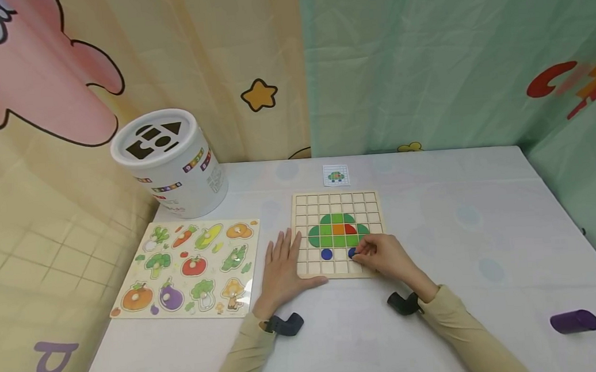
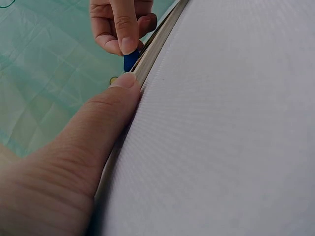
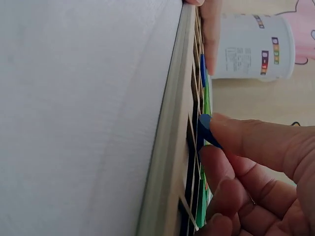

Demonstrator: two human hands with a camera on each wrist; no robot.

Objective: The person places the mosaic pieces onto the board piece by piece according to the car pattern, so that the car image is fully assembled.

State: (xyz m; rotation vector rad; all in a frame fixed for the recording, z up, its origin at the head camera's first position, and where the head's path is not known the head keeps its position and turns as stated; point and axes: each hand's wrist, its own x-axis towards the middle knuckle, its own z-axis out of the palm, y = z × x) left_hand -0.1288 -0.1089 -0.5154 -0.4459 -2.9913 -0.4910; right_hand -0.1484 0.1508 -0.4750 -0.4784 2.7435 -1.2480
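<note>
A wooden grid board (image 1: 307, 203) lies on the table with a car pattern of green, orange and red pieces (image 1: 340, 240) set in its squares. Below the pattern sits one round blue piece (image 1: 326, 254). My right hand (image 1: 386, 256) pinches a second blue piece (image 3: 204, 127) between thumb and finger, tilted over a bottom-row square in the right wrist view. My left hand (image 1: 283, 273) lies with straight fingers along the board's left edge, its thumb (image 2: 110, 105) against the front edge. Behind the board is a small card (image 1: 336, 175) printed with a similar car.
A vegetable puzzle board (image 1: 184, 269) lies left of my left hand. Behind it stands a white bucket (image 1: 188, 176) with shaped holes in its lid. A purple cylinder-like object (image 1: 574, 321) rests at the table's right front. Printed curtains hang behind the table (image 1: 463, 243).
</note>
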